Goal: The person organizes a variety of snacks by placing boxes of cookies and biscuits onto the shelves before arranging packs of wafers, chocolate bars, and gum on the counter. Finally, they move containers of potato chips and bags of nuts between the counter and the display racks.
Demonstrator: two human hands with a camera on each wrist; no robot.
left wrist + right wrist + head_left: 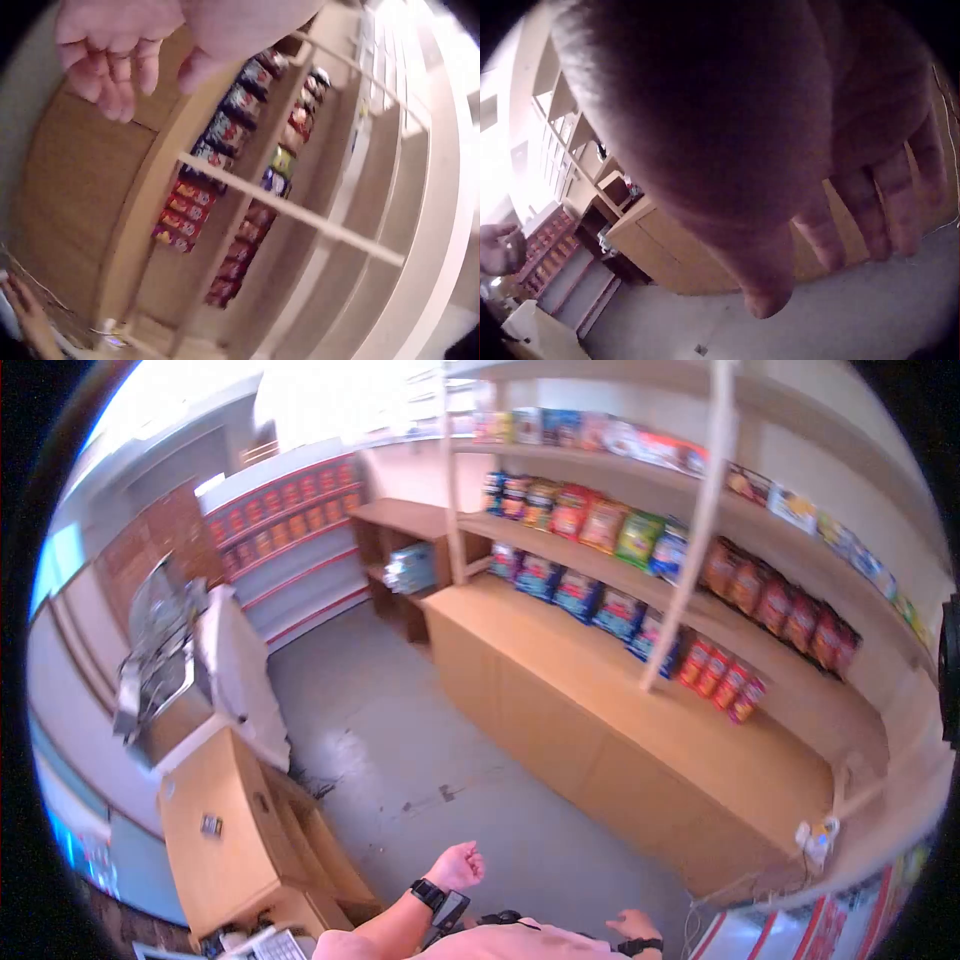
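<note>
My left hand [460, 866] is held out over the grey floor [400, 760] with its fingers loosely bent and nothing in them. In the left wrist view the same hand [124, 45] hangs in front of the wooden counter [82, 180], fingers apart. Low in the head view, my right hand [632, 926] is by my side, empty. Its fingers [821, 244] are spread and lightly bent in the right wrist view. Neither hand touches the shelves, where blue snack bags [577, 595], red snack packs [712, 672] and brown snack bags [775, 600] stand in rows.
The long counter [560, 745] runs along the right under the shelves. A wooden desk [215, 830] stands at left, with a fan [160, 605] behind it. Red-edged shelving [300, 560] is at the back, and a low rack [800, 925] at lower right.
</note>
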